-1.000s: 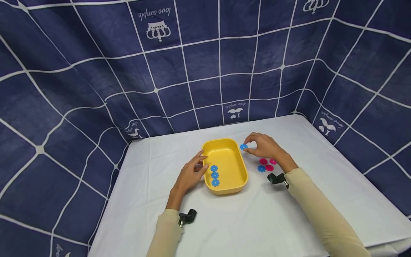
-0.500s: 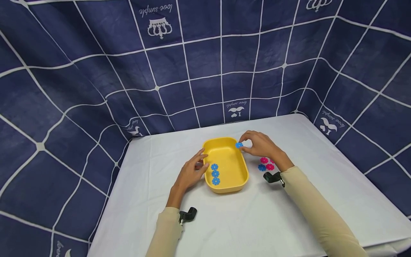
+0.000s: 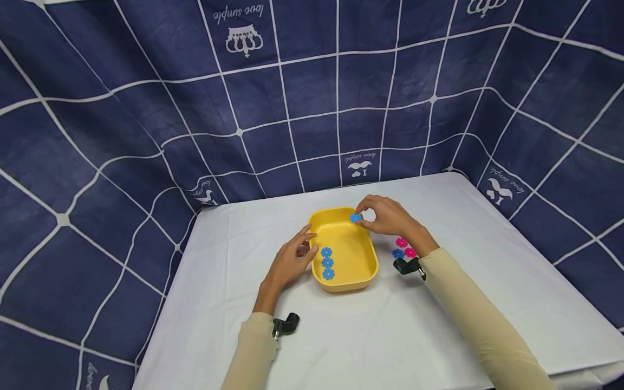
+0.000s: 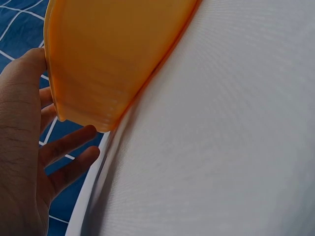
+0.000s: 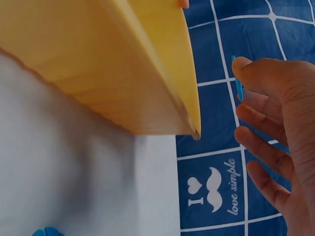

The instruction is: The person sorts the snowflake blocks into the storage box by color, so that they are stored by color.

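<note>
A yellow tray (image 3: 347, 252) stands on the white-covered table, with blue flower-shaped discs (image 3: 327, 262) lined up along its inner left side. My left hand (image 3: 288, 261) rests at the tray's left rim, its fingers loosely spread; the left wrist view shows the thumb against the rim (image 4: 47, 49). Above the tray's far right corner, my right hand (image 3: 385, 216) pinches another blue flower-shaped disc (image 3: 355, 218) between thumb and index finger. Seen edge-on in the right wrist view, this disc (image 5: 237, 78) is raised above the rim, and the other fingers are spread.
Right of the tray, pink discs (image 3: 410, 252) and a blue disc (image 3: 398, 253) lie on the table, partly hidden by the right forearm. A blue checked cloth (image 3: 312, 92) hangs around the back and sides of the table (image 3: 244, 238).
My right hand has carried the pinched blue disc leftward, from beside the tray to over its far right corner. The left hand stays at the left rim.
</note>
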Tool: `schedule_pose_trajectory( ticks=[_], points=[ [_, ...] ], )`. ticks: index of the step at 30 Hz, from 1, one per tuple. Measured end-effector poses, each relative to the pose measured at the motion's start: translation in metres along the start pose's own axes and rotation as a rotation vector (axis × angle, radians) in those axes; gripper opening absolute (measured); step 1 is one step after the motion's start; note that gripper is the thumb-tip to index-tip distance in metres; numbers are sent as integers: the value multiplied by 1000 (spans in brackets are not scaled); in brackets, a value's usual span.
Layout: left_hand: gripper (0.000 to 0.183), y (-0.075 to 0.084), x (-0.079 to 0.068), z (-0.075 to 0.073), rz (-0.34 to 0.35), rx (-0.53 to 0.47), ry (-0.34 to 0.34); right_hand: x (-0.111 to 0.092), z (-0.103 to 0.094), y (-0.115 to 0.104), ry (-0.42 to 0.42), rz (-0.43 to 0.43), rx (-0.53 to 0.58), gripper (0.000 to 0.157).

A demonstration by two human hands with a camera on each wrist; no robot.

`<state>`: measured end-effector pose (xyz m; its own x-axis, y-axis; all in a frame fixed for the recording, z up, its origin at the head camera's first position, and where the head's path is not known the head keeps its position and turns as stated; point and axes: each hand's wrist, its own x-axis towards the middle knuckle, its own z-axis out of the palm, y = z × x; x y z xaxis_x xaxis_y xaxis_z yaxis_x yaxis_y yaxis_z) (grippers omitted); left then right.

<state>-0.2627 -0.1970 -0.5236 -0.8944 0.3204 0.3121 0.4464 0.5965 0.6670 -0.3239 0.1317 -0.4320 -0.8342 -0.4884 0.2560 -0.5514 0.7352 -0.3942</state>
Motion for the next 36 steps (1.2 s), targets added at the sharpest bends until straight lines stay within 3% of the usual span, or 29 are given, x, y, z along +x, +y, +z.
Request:
schedule_pose_trajectory(
  ticks=[17,36],
  points=[
    [53,2,-1,-2,5,-4,-2,16,6,-16,-17,-70,-1,31],
    [57,0,1,-3,-1,-25,-14,34,18,-37,-42,-88,23,34]
  ],
)
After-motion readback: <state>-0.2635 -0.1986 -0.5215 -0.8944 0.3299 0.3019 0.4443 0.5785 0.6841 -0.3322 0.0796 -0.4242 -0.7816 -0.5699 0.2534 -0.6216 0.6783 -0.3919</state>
